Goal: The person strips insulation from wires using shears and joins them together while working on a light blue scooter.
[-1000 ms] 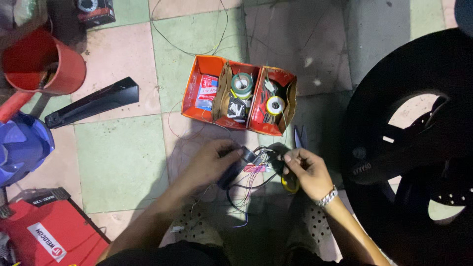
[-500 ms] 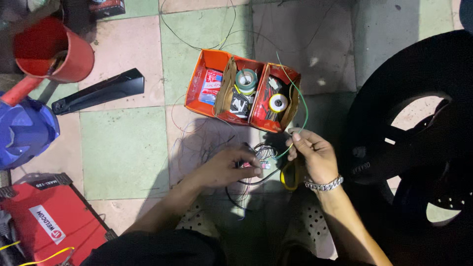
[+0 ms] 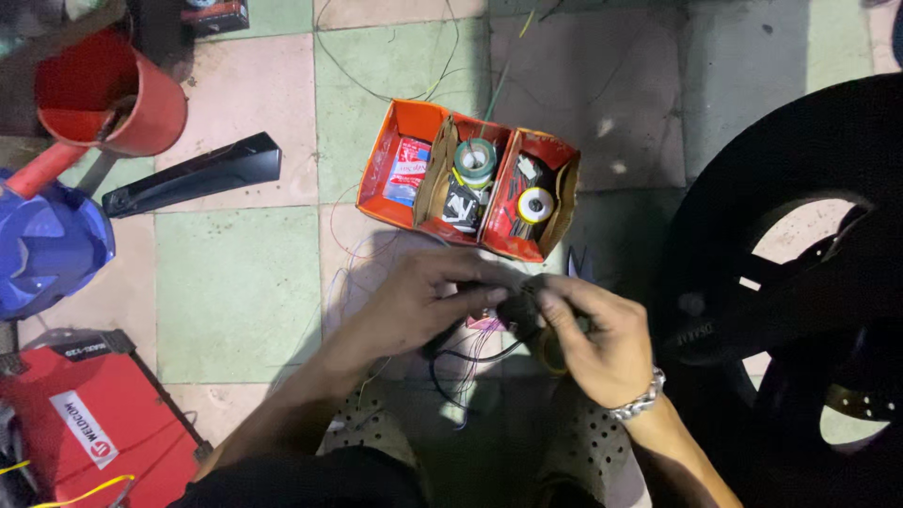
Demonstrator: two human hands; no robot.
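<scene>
Head view shows the left hand point(image 3: 423, 301) and right hand point(image 3: 597, 339) now drawn together, both clamped on a dark wire bundle point(image 3: 503, 315) just below the orange box point(image 3: 404, 141), the green wire no longer raised.

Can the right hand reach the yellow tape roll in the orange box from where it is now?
Probably yes. The yellow tape roll lies uncovered in the open orange box, just beyond the right hand, with bare floor between. But that hand and the left hand are both busy with a small dark part and wires.
</scene>
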